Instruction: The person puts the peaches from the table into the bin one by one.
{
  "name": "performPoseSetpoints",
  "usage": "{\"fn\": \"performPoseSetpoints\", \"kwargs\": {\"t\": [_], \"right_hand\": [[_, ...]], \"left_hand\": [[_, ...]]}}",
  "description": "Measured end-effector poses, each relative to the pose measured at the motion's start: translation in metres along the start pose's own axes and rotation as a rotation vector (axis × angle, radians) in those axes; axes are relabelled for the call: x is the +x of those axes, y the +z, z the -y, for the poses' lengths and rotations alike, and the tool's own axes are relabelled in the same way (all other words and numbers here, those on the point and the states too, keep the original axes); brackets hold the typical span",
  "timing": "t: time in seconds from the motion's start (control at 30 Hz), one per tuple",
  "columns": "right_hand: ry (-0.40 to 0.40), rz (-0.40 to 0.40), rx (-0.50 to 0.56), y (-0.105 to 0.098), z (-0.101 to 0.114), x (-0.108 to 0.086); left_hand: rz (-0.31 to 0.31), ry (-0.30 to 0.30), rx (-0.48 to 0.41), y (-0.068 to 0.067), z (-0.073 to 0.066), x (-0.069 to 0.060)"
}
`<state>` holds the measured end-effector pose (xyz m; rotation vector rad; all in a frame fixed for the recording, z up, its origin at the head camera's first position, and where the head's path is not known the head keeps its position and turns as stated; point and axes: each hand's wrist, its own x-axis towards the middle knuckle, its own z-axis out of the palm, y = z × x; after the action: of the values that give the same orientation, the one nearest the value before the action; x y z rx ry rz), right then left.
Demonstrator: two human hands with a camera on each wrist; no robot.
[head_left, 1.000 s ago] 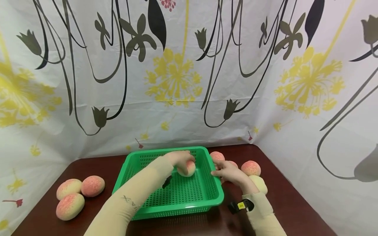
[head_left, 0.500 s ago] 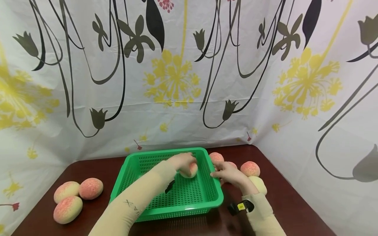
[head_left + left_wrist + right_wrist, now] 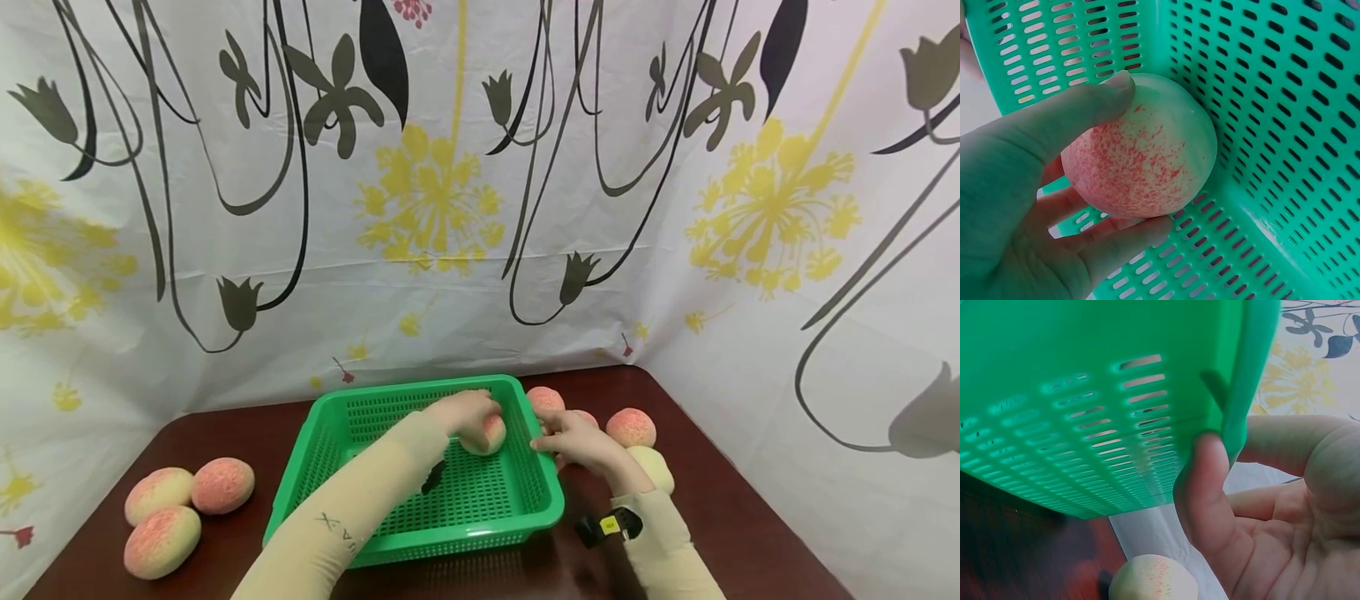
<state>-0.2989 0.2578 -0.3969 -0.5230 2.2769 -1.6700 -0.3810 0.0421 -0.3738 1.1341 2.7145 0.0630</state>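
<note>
A pink-and-cream peach (image 3: pixel 492 433) is inside the green plastic basket (image 3: pixel 450 537), near its far right corner. My left hand (image 3: pixel 461 414) reaches over the basket and grips this peach; in the left wrist view the thumb lies on top and the other fingers curl below. The peach (image 3: pixel 1141 153) sits close to the perforated wall there. At the basket's right side, my right hand (image 3: pixel 581 440) holds the rim. The right wrist view has its thumb (image 3: pixel 1207 481) against the wall's outer face, just under the rim, with a finger on the rim's other side.
Three peaches (image 3: pixel 162 542) lie grouped on the dark table to the basket's left. Several more, among them a pink peach (image 3: pixel 632 427) and a pale peach (image 3: pixel 652 468), lie on the right around my right hand. A patterned cloth (image 3: pixel 435 308) hangs behind the table.
The left hand has shifted the peach slightly rightward inside the basket, closer to the right wall. The right hand keeps its hold on the rim. The head view has turned a little.
</note>
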Motion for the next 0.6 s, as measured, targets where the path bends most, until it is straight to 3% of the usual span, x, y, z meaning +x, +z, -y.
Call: {"fn": "performPoseSetpoints", "kwargs": {"t": [0.37, 0.6], "right_hand": [[0.003, 0.006, 0.013, 0.0003, -0.0012, -0.0009], [0.004, -0.014, 0.015, 0.0005, -0.0005, -0.0002]], "left_hand": [[-0.035, 0.006, -0.051, 0.0044, 0.0007, 0.0006], [-0.087, 0.022, 0.047, 0.0086, 0.0038, 0.0043]]}}
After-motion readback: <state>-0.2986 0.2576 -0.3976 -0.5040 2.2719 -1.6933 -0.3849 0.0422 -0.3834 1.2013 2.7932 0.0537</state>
